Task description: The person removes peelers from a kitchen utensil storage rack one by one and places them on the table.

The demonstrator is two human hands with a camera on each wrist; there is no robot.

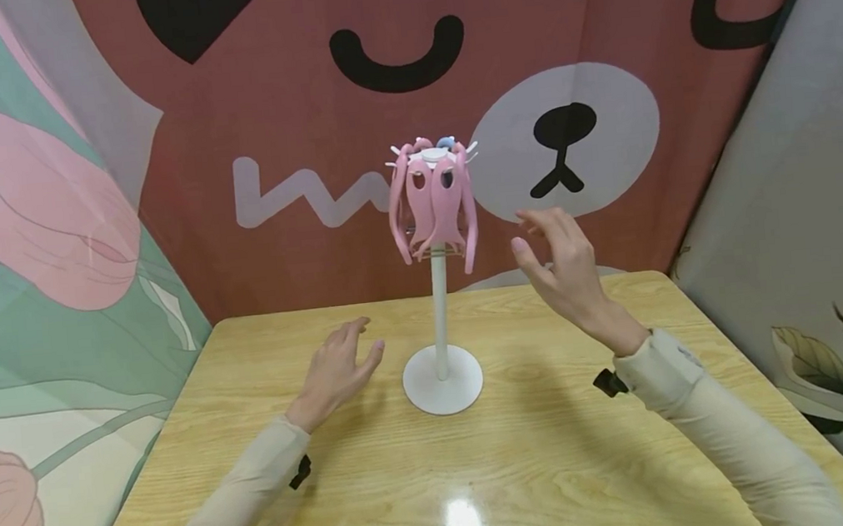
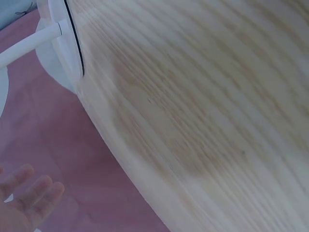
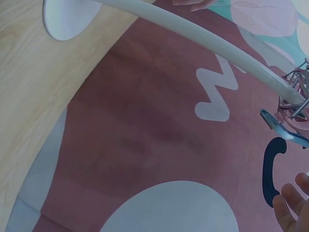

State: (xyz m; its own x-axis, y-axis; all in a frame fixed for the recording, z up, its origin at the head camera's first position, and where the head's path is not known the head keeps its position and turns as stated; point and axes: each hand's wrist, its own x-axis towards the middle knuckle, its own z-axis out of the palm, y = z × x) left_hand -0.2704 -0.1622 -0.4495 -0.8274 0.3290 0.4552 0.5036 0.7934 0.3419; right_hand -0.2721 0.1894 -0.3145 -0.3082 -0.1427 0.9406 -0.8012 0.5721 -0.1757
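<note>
A white stand (image 1: 441, 311) with a round base (image 1: 444, 395) stands upright on the table. Around its top hang several pink curved pieces (image 1: 433, 199), some with a hole near the upper end; their kind I cannot tell. A blue piece (image 1: 446, 142) shows at the back of the top. To the left of the pole, my left hand (image 1: 336, 366) is held out low with fingers extended, touching nothing. My right hand (image 1: 565, 267) is raised to the right of the pink pieces, apart from them, its fingers loosely bent and holding nothing.
The wooden table (image 1: 545, 469) reaches back to a fabric backdrop (image 1: 301, 257) printed with a bear face. Flower-printed cloths hang at the left (image 1: 48, 212) and right (image 1: 828, 261). Both sleeves carry a small dark wrist device.
</note>
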